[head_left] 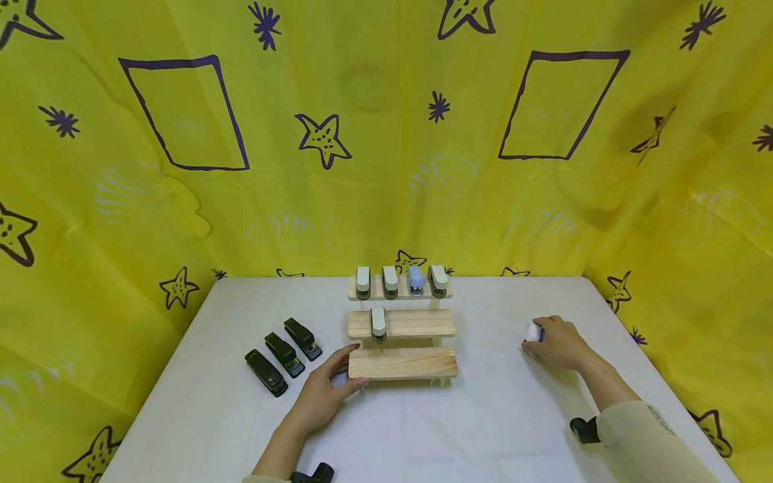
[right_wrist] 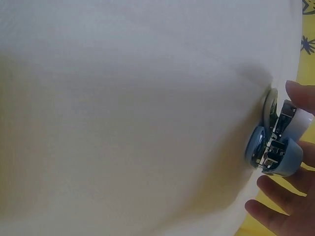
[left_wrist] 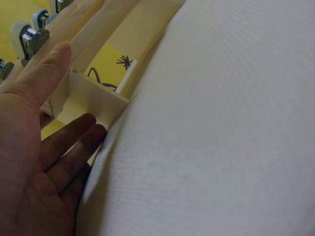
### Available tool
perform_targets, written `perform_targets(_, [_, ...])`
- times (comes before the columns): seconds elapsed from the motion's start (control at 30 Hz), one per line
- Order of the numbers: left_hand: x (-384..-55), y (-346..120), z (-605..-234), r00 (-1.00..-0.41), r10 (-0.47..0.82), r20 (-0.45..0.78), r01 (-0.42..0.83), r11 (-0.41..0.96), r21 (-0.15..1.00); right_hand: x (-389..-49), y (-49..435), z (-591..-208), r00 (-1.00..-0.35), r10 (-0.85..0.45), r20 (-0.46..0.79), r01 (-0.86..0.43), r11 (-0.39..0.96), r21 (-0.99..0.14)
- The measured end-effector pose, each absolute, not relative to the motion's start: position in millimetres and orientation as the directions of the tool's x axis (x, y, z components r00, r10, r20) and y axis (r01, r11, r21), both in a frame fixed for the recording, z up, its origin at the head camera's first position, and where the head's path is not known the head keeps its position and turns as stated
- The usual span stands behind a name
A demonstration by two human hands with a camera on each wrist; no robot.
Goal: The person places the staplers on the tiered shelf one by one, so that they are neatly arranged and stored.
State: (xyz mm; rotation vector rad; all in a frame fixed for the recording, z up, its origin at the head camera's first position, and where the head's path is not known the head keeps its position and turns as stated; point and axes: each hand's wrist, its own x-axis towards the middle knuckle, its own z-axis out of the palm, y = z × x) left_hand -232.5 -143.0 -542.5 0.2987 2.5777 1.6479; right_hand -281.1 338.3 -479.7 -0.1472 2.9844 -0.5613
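In the head view my left hand (head_left: 320,397) grips the left end of the lowest step of a wooden tiered rack (head_left: 403,364), thumb in front and fingers behind. The left wrist view shows the thumb (left_wrist: 51,73) along the rack's side panel (left_wrist: 96,93), other fingers loosely bent below. My right hand (head_left: 558,341), at the right of the table, pinches a white stapler (head_left: 534,333) between thumb and fingers. In the right wrist view a light blue stapler (right_wrist: 288,160) shows close against the white stapler (right_wrist: 298,124), partly hiding it, both by the tabletop.
White staplers (head_left: 390,282) and a blue stapler (head_left: 415,280) stand on the top step; another white stapler (head_left: 378,323) is on the middle step. Several black staplers (head_left: 284,354) lie left of the rack on the white table (head_left: 471,429). A yellow curtain (head_left: 386,201) surrounds the table.
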Motion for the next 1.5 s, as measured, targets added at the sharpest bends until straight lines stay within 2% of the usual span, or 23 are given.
perform_targets(0.8, [-233,-144,-543,-0.971,0.235,0.047,0.139,0.395,0.908,-278,340,-484,-0.997,-0.035,-0.069,-0.002,0.902,-0.431])
perform_targets(1.13, [-232,-145,-544,-0.972,0.225,0.064,0.154,0.408,0.900,-277,335,-482,-0.999,-0.029,-0.026,-0.016,0.917,-0.398])
perform_targets(1.5, [-233,-145,-546,-0.972,0.220,0.082,0.167,0.404,0.900,-270,318,-470,-0.999,-0.043,0.029,-0.051,0.909,-0.413])
